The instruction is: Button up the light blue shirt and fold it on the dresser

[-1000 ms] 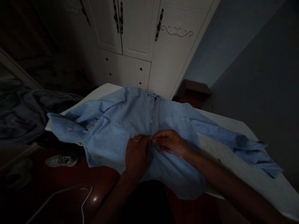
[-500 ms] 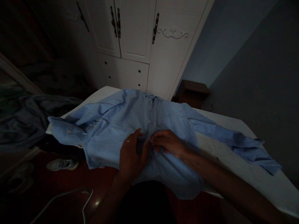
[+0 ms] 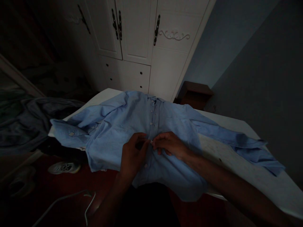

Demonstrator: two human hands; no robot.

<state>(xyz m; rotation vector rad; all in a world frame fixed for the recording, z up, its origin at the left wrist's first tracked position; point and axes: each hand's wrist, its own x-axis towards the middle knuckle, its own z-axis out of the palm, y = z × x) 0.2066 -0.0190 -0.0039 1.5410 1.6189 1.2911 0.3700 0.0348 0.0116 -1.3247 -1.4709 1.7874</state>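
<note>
A light blue long-sleeved shirt [image 3: 113,132] lies front up, its sleeves spread to both sides and its collar away from me. My left hand [image 3: 133,154] is closed on the shirt's front placket, thumb and index finger drawn together. Facing it, my right hand [image 3: 171,145] pinches the placket's other edge. A small pale button [image 3: 151,142] shows between the fingertips of both hands. Above them, more buttons and buttonholes run up to the collar. One lower button [image 3: 145,165] is visible beside my left wrist.
The shirt rests on a white table-like surface [image 3: 213,154]. A white wardrobe [image 3: 134,34] stands behind it, with a brown wooden stand [image 3: 195,91] at right. Dark clothing [image 3: 30,119] is heaped at left. A shoe [image 3: 63,167] and a white hanger-like loop [image 3: 59,198] are on the red floor.
My left fingers have drawn in towards my right fingertips, closing on the placket. The button between them and a lower one now show. My right hand has hardly moved.
</note>
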